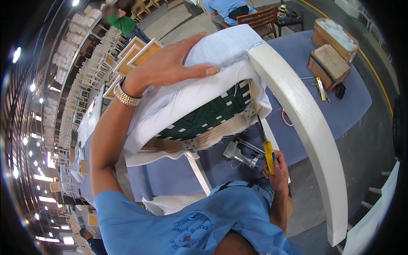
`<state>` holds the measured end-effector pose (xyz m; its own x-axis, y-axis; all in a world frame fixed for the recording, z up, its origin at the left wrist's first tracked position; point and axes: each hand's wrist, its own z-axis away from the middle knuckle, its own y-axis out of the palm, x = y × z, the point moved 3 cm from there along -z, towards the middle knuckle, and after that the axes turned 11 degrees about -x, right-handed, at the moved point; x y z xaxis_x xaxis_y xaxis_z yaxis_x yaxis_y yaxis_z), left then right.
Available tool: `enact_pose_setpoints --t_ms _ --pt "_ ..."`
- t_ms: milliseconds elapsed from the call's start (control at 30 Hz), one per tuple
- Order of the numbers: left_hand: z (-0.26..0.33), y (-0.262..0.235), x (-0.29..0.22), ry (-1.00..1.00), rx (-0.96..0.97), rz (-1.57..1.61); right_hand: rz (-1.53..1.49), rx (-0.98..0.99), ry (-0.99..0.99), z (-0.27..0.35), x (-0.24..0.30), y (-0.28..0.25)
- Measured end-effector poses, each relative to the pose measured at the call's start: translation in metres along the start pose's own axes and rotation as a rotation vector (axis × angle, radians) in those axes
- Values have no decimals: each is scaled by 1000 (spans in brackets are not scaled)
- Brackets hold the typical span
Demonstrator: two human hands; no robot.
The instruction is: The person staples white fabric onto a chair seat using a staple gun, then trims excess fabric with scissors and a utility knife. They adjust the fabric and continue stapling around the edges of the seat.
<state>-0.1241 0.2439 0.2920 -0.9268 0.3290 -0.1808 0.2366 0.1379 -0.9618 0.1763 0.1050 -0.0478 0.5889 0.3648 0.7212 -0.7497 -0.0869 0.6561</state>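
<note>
A long workshop hall runs off to the left, with ceiling lights in a row and pale stacked chair frames (91, 63) lined up down its length; a concrete floor (374, 140) shows on the right. In the middle stands a worktable covered in blue-grey cloth (340, 106).

On it lies a white-painted wooden chair frame with a light blue woven fabric seat cushion (221, 46), tipped so that its underside faces the person (green webbing straps (212, 112) and loose white lining fabric (187, 100) show there). The left hand (170, 63), a metal watch band (124, 96) at its wrist, lies open and flat on the cushion's blue cover, fingers spread, thumb pressing the lining edge.

Just below the frame a silver staple gun (240, 155) rests on the table. The right hand (276, 170) is closed around a yellow-handled screwdriver (267, 148), its shaft angled up to the frame's corner beside the webbing. The chair's curved white back rail (310, 127) sweeps down the right side. Farther right sit two cardboard boxes (329, 63), and a second yellow-handled tool (321, 89) lies near them.
</note>
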Motion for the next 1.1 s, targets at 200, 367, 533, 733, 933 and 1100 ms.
enact_pose_setpoints --t_ms 200,367,533,733,933,1100 --pt "-3 2 -17 76 -41 -119 596 -123 -886 -29 77 90" --pt "-2 5 -11 66 -43 -96 673 -67 -965 -43 95 125" --pt "-2 4 -14 32 -25 -63 735 -133 -1046 -52 88 132" --pt "0 6 -13 89 -98 -88 743 -149 -1078 -41 94 134" --pt "-1 6 -14 72 -90 -82 833 -173 -1048 -31 105 138" --pt "1 6 -11 96 -105 -102 930 -157 -1074 -28 112 138"
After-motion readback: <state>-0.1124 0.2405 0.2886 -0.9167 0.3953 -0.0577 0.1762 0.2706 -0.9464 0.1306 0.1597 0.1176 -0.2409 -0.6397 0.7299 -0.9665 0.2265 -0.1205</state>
